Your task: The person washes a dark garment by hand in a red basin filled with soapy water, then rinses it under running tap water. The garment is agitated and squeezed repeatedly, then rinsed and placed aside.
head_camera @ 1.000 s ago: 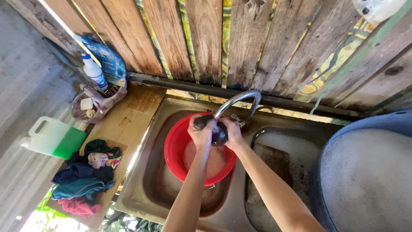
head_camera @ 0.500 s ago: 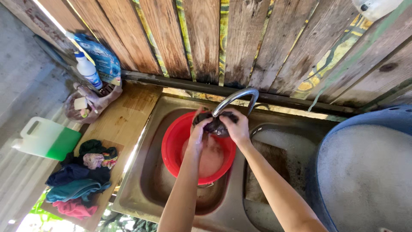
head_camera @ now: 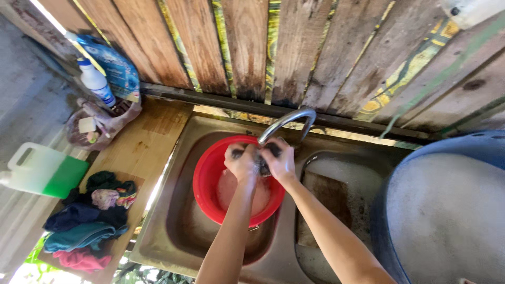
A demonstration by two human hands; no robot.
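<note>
Fingers of the left hand (head_camera: pixel 241 161): curled closed around one end of a small dark wet cloth (head_camera: pixel 261 164), knuckles up. Fingers of the right hand (head_camera: pixel 279 160): likewise closed, gripping the other end of the same cloth; the two hands touch, pressed together over it. Dark wet cloth: mostly hidden between the hands, only dark patches showing at the knuckles and between the palms; held above the red basin (head_camera: pixel 208 176), just beneath the spout of the curved metal tap (head_camera: pixel 286 121). Red basin: round, plastic, containing cloudy soapy water; seated in the left bowl of a double steel sink (head_camera: pixel 173 221). Right sink bowl (head_camera: pixel 336 194): holds foamy water over a worn, brownish bottom. Large blue tub (head_camera: pixel 447 210): at the right edge of the view, filled with white suds, beside the sink. Wooden table (head_camera: pixel 142 142): adjoining the sink on the left. Pile of clothes (head_camera: pixel 87 221): on the near end of the table, colours dark blue, teal, pink and black, well apart from the hands. White jug with green liquid (head_camera: pixel 39 171): lying to the left of the pile at the table edge. Clear plastic bag (head_camera: pixel 97 123): at the far end of the table, holding small items. White bottle (head_camera: pixel 94 81) and blue pouch (head_camera: pixel 115 66): standing behind the bag against the plank wall (head_camera: pixel 236 47). Plank wall: weathered wood, with patterned yellow-green strips between boards.
</note>
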